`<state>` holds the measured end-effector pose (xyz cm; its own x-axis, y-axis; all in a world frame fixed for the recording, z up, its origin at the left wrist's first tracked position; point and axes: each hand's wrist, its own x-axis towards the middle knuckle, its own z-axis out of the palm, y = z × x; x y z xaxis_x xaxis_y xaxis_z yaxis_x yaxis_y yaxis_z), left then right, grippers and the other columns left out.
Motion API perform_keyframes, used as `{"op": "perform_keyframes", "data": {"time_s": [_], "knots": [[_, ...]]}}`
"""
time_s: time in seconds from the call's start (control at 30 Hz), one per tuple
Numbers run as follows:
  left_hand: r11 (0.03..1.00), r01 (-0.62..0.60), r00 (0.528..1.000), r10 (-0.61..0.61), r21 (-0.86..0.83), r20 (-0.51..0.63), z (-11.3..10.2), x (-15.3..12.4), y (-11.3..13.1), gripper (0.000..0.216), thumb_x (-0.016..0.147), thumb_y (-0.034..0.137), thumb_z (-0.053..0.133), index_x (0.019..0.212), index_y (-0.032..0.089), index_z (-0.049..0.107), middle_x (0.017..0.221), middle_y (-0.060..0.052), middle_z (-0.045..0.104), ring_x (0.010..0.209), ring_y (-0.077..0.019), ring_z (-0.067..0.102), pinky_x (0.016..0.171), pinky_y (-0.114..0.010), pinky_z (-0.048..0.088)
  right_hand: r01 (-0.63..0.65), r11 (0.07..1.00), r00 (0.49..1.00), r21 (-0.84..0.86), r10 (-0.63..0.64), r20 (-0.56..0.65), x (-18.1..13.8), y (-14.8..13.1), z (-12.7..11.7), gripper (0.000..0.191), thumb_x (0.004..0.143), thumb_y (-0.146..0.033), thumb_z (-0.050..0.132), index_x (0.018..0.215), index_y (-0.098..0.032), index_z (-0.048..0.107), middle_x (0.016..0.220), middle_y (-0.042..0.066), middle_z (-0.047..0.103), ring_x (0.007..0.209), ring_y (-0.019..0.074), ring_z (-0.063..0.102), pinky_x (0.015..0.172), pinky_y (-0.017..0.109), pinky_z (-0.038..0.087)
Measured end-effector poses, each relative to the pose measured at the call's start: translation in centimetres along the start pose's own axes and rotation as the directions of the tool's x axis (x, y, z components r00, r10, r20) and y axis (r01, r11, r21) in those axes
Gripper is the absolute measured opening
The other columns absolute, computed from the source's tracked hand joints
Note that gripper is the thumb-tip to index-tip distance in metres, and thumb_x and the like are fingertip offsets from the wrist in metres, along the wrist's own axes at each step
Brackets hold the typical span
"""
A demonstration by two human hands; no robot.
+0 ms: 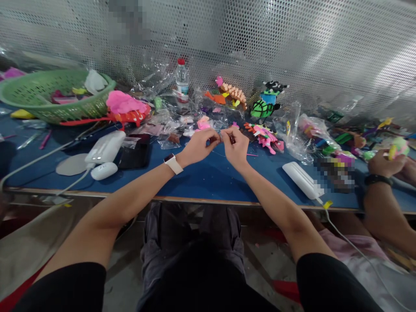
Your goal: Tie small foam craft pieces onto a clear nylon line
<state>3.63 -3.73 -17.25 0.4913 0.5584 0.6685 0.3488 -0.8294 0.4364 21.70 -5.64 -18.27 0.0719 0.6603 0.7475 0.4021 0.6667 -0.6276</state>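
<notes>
Above the blue table point(208, 182), near its middle, my left hand point(199, 147) and my right hand point(236, 146) meet with bent, pinching fingers. Whatever sits between the fingertips is too small and too covered to make out. A white-banded watch point(174, 163) is on my left wrist. Just behind my left hand lies a pink clay piece point(203, 123) among clear plastic packets point(170, 135). To the right of my right hand lies a pink clay figure point(267, 138) with several colours on it. A thin purple stick point(251, 154) rests close to my right wrist.
On the left stand a green basket point(35, 113), a red clay figure with a pink top point(128, 108), white power bank point(105, 147) and dark phone point(134, 151). A bottle point(182, 82) and clay animals point(262, 108) line the mesh wall. A co-worker's hands point(383, 164) are at right.
</notes>
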Motion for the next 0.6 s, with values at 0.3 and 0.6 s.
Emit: {"op": "perform_keyframes", "data": {"time_s": [0.3,0.6], "knots": [[0.759,0.181,0.983,-0.157,-0.626,0.093,-0.7,0.6,0.2,0.049,0.098,0.067,0.081,0.087,0.022,0.065,0.076,0.0,0.061,0.068,-0.0134,0.058,0.068,-0.028,0.051,0.064,0.998,0.998,0.004,-0.064,-0.012,0.4,-0.1,-0.4,0.043,0.11,-0.059,0.061,0.085,-0.025,0.067,0.07,-0.002,0.065,0.06,0.0141,0.055,0.062,0.032,0.044],[0.833,0.145,0.989,-0.105,-0.534,0.105,-2.0,0.4,0.5,0.033,0.106,0.056,0.075,0.11,0.023,0.08,0.082,-0.003,0.073,0.061,-0.0127,0.064,0.061,-0.029,0.057,-0.011,1.0,1.0,0.0,0.011,0.018,0.8,0.3,-0.5,0.04,0.109,-0.056,0.062,0.085,-0.025,0.067,0.068,-0.002,0.065,0.057,0.0139,0.054,0.061,0.032,0.042]]}}
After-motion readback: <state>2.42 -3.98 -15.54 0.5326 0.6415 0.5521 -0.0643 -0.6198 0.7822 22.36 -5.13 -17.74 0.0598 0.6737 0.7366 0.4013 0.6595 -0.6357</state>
